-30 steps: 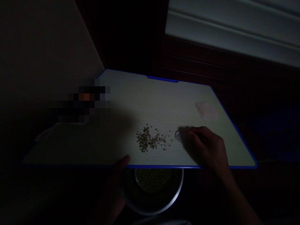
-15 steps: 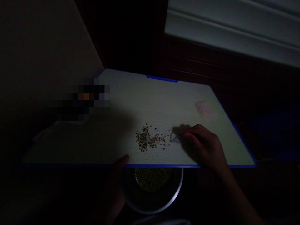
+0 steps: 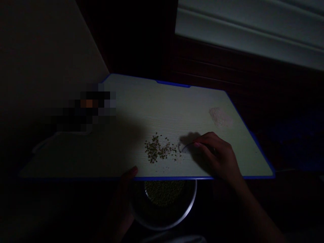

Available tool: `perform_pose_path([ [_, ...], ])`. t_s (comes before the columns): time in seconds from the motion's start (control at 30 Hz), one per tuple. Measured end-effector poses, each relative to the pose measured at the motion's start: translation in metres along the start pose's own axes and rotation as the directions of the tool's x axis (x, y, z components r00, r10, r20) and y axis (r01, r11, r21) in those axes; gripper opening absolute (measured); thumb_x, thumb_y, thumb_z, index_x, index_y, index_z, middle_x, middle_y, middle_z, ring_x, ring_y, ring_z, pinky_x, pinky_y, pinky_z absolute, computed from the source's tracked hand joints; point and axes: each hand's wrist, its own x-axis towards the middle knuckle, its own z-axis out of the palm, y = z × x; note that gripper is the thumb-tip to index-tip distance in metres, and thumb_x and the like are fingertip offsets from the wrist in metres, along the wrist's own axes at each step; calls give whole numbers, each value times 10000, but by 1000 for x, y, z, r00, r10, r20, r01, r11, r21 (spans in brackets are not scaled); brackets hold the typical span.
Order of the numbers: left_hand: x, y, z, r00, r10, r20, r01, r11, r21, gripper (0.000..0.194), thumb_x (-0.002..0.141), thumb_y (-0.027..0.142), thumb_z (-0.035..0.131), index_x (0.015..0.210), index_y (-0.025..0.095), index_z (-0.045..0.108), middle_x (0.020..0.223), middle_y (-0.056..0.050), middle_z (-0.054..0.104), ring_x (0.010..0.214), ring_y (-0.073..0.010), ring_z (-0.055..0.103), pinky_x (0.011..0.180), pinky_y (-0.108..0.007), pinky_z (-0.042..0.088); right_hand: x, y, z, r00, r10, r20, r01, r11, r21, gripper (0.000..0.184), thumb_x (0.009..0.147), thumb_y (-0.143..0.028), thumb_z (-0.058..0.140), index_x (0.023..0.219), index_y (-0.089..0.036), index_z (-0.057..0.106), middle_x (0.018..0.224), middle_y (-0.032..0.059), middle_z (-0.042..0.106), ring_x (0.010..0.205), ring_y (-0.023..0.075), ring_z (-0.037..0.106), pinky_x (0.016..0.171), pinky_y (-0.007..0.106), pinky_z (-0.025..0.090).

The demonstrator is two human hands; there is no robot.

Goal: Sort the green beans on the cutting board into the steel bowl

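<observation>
In my right hand [image 3: 217, 152] is a thin spoon [image 3: 186, 147], pinched by its handle. Its curved end is low over the board [image 3: 162, 104], just right of a scattered patch of small green beans [image 3: 155, 150]. My left hand [image 3: 126, 199] is at the left side of a metal bowl [image 3: 188, 212] beneath the board's near edge. One fingertip lies over that blue edge; the other fingers are hidden in the dark, and the hand appears to hold the bowl. Many green beans [image 3: 164, 192] fill the bowl's bottom.
A small pale heap of grains [image 3: 220, 117] lies on the board's right part. Something blurred out [image 3: 88, 104] stands at the far left of the board. A pale wall [image 3: 50, 44] rises on the left, and white ridged panels [image 3: 248, 30] run across the upper right. The light is very dim.
My right hand has moved slightly left with the spoon, whose end is nearer the beans. The view has shifted a little; my left hand and the bowl keep their places.
</observation>
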Motion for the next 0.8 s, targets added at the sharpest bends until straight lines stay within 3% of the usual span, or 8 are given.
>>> perform_pose_path([
  [0.13, 3, -1, 0, 999, 51, 4, -51, 998, 29, 418, 680, 357, 698, 1081, 259, 637, 1271, -107, 704, 1481, -386, 386, 1232, -506, 282, 3, -2, 0, 997, -67, 22, 67, 998, 1, 145, 990, -250, 601, 1017, -261, 743, 945, 34, 751, 895, 198, 658, 798, 374, 519],
  [0.3, 5, 0, 1, 997, 54, -59, -53, 998, 15, 348, 620, 287, 716, 963, 280, 657, 1160, -77, 737, 1464, -390, 410, 1254, -490, 232, 1, -3, -1, 997, -44, 57, 43, 999, 33, 149, 990, -263, 595, 989, -274, 743, 918, 26, 748, 880, 200, 658, 782, 371, 520],
  [0.5, 1, 3, 0, 1000, 8, 29, -8, 1000, 11, 419, 638, 316, 721, 1047, 282, 636, 1186, -77, 755, 1379, -387, 526, 1129, -506, 447, 3, 2, 1, 999, -43, 9, 44, 998, -40, 162, 987, -267, 599, 1044, -271, 751, 970, 35, 757, 904, 205, 669, 797, 377, 517],
  [0.67, 4, -3, 1, 1000, 20, -16, -20, 1000, 21, 508, 573, 380, 740, 1056, 265, 634, 1271, -115, 713, 1408, -421, 482, 1198, -510, 345, 4, 0, 1, 997, -62, 45, 63, 998, -22, 145, 977, -253, 612, 998, -269, 755, 927, 31, 757, 872, 203, 665, 805, 384, 514],
  [0.8, 7, -6, 2, 1000, -15, 11, 15, 1000, -5, 515, 632, 430, 708, 1104, 251, 610, 1264, -145, 717, 1287, -417, 600, 1136, -540, 419, 1, -3, -1, 995, -82, 60, 81, 997, 16, 139, 979, -233, 606, 994, -255, 742, 917, 35, 739, 881, 202, 645, 797, 371, 506],
])
